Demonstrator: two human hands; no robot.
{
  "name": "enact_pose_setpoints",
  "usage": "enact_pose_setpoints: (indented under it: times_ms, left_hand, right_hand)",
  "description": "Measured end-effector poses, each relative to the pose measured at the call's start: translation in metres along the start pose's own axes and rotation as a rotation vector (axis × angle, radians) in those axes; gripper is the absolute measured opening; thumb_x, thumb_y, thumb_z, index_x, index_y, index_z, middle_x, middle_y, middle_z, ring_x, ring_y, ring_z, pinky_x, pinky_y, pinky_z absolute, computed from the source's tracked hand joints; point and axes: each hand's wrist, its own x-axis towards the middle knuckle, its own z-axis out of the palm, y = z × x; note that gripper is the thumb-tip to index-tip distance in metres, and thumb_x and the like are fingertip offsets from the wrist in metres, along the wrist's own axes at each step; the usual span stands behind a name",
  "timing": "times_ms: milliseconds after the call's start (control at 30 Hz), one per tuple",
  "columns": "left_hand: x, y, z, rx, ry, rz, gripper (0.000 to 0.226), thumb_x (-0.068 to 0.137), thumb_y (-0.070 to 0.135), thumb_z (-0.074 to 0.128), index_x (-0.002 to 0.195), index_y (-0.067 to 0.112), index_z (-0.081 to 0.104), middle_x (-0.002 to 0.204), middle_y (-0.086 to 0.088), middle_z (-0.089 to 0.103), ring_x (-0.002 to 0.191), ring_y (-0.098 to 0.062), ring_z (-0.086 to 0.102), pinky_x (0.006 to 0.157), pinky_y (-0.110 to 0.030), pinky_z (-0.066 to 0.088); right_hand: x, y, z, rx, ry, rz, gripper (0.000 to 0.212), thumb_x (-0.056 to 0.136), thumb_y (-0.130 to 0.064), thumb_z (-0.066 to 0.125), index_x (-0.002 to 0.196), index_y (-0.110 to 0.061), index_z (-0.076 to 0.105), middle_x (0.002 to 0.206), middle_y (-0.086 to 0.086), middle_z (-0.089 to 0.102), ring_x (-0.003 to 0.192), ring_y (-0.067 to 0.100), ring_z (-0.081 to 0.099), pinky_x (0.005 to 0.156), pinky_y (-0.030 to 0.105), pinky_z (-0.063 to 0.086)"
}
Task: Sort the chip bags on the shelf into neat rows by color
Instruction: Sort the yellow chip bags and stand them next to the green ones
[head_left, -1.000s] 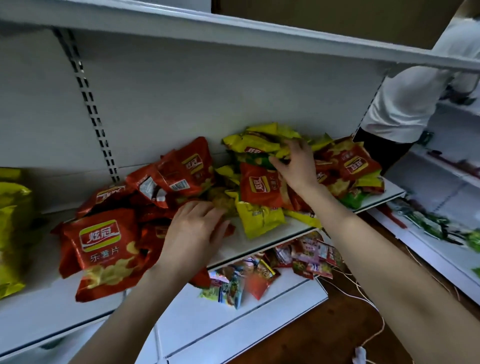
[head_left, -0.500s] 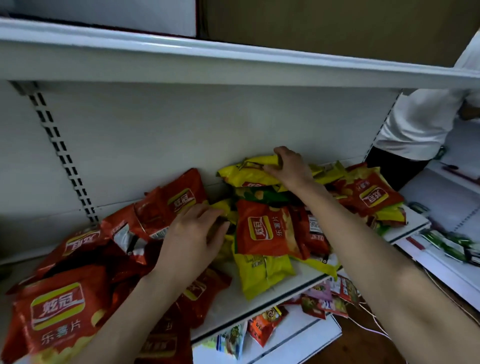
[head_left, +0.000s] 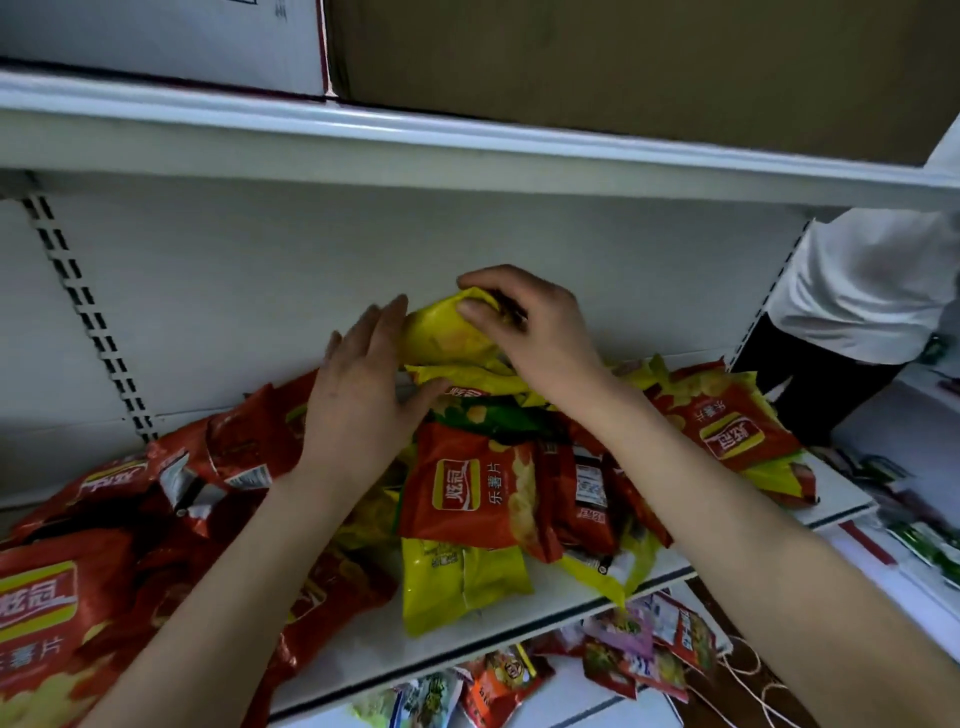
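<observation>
Clearly these chip bags are light, puffed and soft, with slick foil skins that likely slide over one another, so each is best pinched at a crimped end seal or cradled flat, never squeezed across the middle where the chips would crush. Taking the shelf (head_left: 519, 597) as the landmark, its left end carries a heap of red bags (head_left: 171, 499), overlapping too much for a sure count, perhaps five or six. Above the middle of the shelf, the left hand (head_left: 363, 395) is spread flat and open, its fingertips against the side of a raised yellow bag (head_left: 441, 335), gripping nothing. The right hand (head_left: 530, 332) is closed over that same yellow bag's upper end, lifting it clear of the mixed pile near the back wall. Under it lie another yellow bag, one green bag (head_left: 493, 418), then about three red ones, with two yellow bags by the front edge. Toward the right end sits one more red bag (head_left: 727, 421) over yellow.
</observation>
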Motion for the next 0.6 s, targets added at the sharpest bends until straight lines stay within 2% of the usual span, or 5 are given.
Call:
enact_pose_setpoints:
  times_ms: [100, 167, 267, 400, 600]
  left_hand:
    - [-0.008, -0.007, -0.006, 0.142, 0.050, -0.025, 0.042, 0.082, 0.025, 0.066, 0.117, 0.002, 0.061, 0.095, -0.025, 0.064, 0.081, -0.047, 0.062, 0.062, -0.049, 0.051]
    - [-0.017, -0.009, -0.016, 0.129, 0.089, -0.129, 0.034, 0.085, 0.022, 0.063, 0.110, -0.001, 0.061, 0.090, -0.025, 0.061, 0.075, -0.044, 0.060, 0.057, -0.037, 0.044]
    - [-0.032, -0.008, -0.028, -0.055, 0.167, -0.379, 0.024, 0.087, 0.017, 0.065, 0.106, 0.005, 0.055, 0.090, -0.011, 0.060, 0.078, -0.027, 0.056, 0.057, -0.029, 0.033]
    - [-0.049, -0.003, -0.041, -0.317, 0.252, -0.645, 0.028, 0.083, 0.024, 0.069, 0.100, 0.014, 0.049, 0.079, 0.009, 0.052, 0.071, -0.008, 0.051, 0.059, -0.021, 0.040]
    - [-0.061, 0.006, -0.047, -0.903, 0.362, -0.917, 0.021, 0.093, 0.006, 0.053, 0.111, 0.015, 0.047, 0.094, -0.001, 0.061, 0.083, -0.019, 0.062, 0.071, -0.034, 0.052]
  right_hand:
    - [0.002, 0.002, -0.006, 0.249, -0.112, 0.095, 0.026, 0.084, -0.015, 0.065, 0.109, -0.012, 0.061, 0.099, -0.009, 0.062, 0.097, -0.002, 0.058, 0.090, 0.014, 0.045]
    - [0.006, 0.014, -0.009, 0.293, -0.122, 0.185, 0.029, 0.086, -0.021, 0.063, 0.114, -0.015, 0.058, 0.105, -0.010, 0.062, 0.103, 0.000, 0.057, 0.095, 0.022, 0.045]
    - [0.006, 0.048, 0.000, 0.033, -0.258, 0.271, 0.048, 0.086, -0.032, 0.062, 0.128, -0.013, 0.050, 0.129, 0.001, 0.054, 0.119, 0.010, 0.048, 0.096, 0.019, 0.035]
    - [-0.011, 0.093, 0.036, -0.309, -0.616, 0.244, 0.064, 0.084, -0.036, 0.064, 0.138, -0.014, 0.038, 0.140, 0.010, 0.043, 0.127, 0.024, 0.040, 0.101, 0.028, 0.032]
    - [-0.011, 0.077, 0.027, -0.091, -0.123, 0.195, 0.044, 0.092, -0.025, 0.055, 0.130, -0.004, 0.047, 0.125, 0.015, 0.057, 0.114, 0.026, 0.054, 0.090, 0.021, 0.038]
